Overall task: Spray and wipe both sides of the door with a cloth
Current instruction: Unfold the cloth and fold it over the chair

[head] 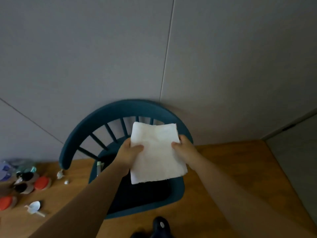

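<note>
Between the two hands, above the seat of a dark blue chair (120, 117), a folded white cloth (155, 152) is held out flat. The left hand (128, 154) pinches its left edge, thumb on top and fingers beneath; the right hand (184, 146) grips the right edge likewise. Both forearms reach forward from below, with small toys (25, 182) on the wooden floor (231, 169) well off to the left hand's side.

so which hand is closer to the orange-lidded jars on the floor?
Left. The left hand grips the white cloth's left edge, on the side of the orange-lidded jars. The right hand grips the opposite edge, farther away.
</note>
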Action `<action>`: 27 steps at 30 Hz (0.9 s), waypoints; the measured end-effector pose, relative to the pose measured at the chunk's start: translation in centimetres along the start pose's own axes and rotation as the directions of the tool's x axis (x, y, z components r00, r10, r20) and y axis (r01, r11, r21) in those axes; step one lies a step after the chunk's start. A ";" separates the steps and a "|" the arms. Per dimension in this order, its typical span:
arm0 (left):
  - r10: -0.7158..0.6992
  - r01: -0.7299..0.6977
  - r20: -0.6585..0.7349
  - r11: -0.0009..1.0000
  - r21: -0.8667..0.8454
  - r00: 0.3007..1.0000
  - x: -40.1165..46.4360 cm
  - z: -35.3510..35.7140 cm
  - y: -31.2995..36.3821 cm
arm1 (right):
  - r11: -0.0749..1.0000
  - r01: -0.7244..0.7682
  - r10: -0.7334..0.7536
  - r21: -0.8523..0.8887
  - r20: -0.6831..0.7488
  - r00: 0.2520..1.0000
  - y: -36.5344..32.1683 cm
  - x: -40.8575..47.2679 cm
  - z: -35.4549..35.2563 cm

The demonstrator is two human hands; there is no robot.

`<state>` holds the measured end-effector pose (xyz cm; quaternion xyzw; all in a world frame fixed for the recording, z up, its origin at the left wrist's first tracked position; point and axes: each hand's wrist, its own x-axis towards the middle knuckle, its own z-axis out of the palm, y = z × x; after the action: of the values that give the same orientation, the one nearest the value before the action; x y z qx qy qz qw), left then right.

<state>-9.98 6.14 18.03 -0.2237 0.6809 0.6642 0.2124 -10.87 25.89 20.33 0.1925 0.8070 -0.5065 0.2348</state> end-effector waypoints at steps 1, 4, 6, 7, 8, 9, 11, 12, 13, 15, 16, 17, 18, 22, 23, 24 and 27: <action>-0.025 0.027 -0.043 0.999 0.040 0.999 1.1 0.1 -2.3 | 0.999 -0.031 0.031 -0.007 0.026 0.999 1.8 1.3 1.1; -0.080 0.104 -0.146 0.980 0.167 0.986 3.8 0.1 -8.9 | 0.992 -0.126 0.127 -0.015 0.110 0.986 7.1 4.7 4.4; -0.118 0.150 -0.167 0.968 0.200 0.979 5.6 -0.1 -12.6 | 0.988 -0.149 0.153 -0.036 0.151 0.977 10.4 6.9 6.5; -0.127 0.164 -0.173 0.961 0.221 0.977 6.6 -0.3 -14.1 | 0.989 -0.143 0.148 -0.047 0.160 0.976 11.9 8.1 7.5; -0.135 0.179 -0.184 0.952 0.249 0.974 7.7 -0.4 -15.5 | 0.989 -0.136 0.145 -0.066 0.158 0.977 13.2 9.2 8.5; -0.136 0.188 -0.196 0.943 0.276 0.971 8.7 -0.5 -16.6 | 0.989 -0.122 0.133 -0.082 0.150 0.980 14.3 10.3 9.3; -0.131 0.198 -0.218 0.925 0.324 0.967 10.6 -0.4 -18.5 | 0.989 -0.091 0.105 -0.119 0.112 0.988 16.2 12.2 10.9; -0.118 0.194 -0.229 0.919 0.344 0.966 11.4 -0.3 -19.2 | 0.988 -0.074 0.087 -0.136 0.090 0.992 17.0 13.0 11.6; -0.097 0.182 -0.244 0.915 0.360 0.965 12.2 -0.1 -19.8 | 0.987 -0.051 0.062 -0.150 0.066 0.996 17.7 13.6 12.2; -0.059 0.169 -0.287 0.910 0.377 0.956 13.3 0.2 -20.8 | 0.983 -0.016 0.021 -0.181 0.022 1.000 18.6 14.3 13.1; -0.049 0.171 -0.312 0.910 0.377 0.949 13.7 0.4 -21.1 | 0.978 -0.006 0.007 -0.206 0.005 1.000 19.0 14.5 13.4; -0.033 0.166 -0.333 0.911 0.378 0.942 14.0 0.4 -21.4 | 0.973 0.008 -0.009 -0.231 -0.005 1.000 19.5 14.7 13.6; -0.026 0.167 -0.341 0.905 0.391 0.940 14.2 0.4 -21.7 | 0.966 0.017 -0.019 -0.260 -0.006 1.000 19.9 14.7 13.8; 0.085 0.112 -0.255 0.737 0.667 0.963 13.9 0.4 -22.6 | 0.890 0.057 -0.079 -0.452 -0.031 0.996 20.7 14.5 13.9; 0.171 0.058 -0.210 0.627 0.777 0.963 13.8 0.4 -22.7 | 0.837 0.097 -0.146 -0.538 -0.049 0.988 20.8 14.3 13.9; 0.242 -0.007 -0.134 0.507 0.862 0.961 13.6 0.5 -22.8 | 0.777 0.163 -0.237 -0.608 -0.042 0.971 20.8 14.2 13.7; 0.206 -0.112 0.068 0.211 0.971 0.976 14.0 0.4 -23.2 | 0.559 0.416 -0.453 -0.717 0.157 0.878 21.2 14.4 13.7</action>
<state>-7.67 5.87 -8.97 0.0023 0.9718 0.1077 0.2098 -8.44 23.25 -8.55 -0.1111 0.9675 -0.1779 0.1411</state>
